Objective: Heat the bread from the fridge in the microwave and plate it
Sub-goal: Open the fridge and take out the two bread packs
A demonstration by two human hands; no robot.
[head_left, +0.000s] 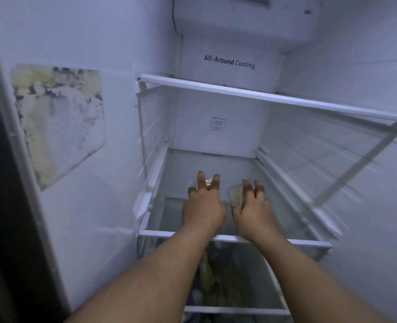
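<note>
Both of my arms reach into the open fridge, over its middle glass shelf (286, 206). A pale piece of bread in clear wrap (234, 194) lies on that shelf. My right hand (251, 206) covers its right side, fingers curled over the top and thumb at its near edge. A second pale piece (208, 182) shows only as a sliver between the fingers of my left hand (203, 206), which lies on it with fingers stretched forward. Most of both pieces is hidden under my hands.
An upper glass shelf (262, 95) with a white front rail hangs above my hands. Below the middle shelf's rail (309, 243) sits a compartment with yellowish and dark items (208, 276). The fridge's left wall (58, 122) bears a torn, stained sticker.
</note>
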